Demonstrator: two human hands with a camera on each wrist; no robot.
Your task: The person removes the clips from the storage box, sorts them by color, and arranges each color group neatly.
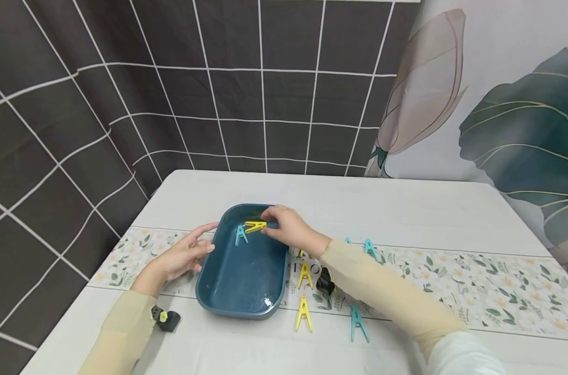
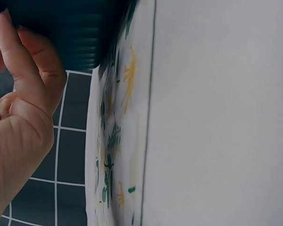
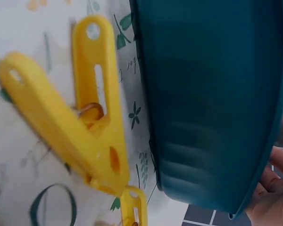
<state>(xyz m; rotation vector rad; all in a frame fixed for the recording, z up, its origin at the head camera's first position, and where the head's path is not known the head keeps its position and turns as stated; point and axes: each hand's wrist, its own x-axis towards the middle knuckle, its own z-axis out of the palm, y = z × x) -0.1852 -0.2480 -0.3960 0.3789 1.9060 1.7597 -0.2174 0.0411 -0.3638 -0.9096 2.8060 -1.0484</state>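
A dark blue plastic tray [image 1: 246,281] stands on the table. Against its left side rests my left hand [image 1: 182,256], fingers loosely extended; the left wrist view shows fingertips [image 2: 8,28] at the tray's outer wall. My right hand [image 1: 290,227] reaches over the far right rim. Between its thumb and index fingertips is the narrow end of a yellow clothespin [image 1: 254,226], which it appears to pinch. A light blue clothespin [image 1: 240,235] lies inside the tray beside it. In the right wrist view, the tray wall [image 3: 212,103] hides most of that hand's fingers.
Right of the tray lie yellow clothespins [image 1: 304,275], one nearer the front [image 1: 303,314], another partly hidden by my right arm. Light blue clothespins lie farther right, one in front [image 1: 357,324] and one behind the sleeve [image 1: 370,249]. A floral strip [image 1: 476,281] crosses the white table.
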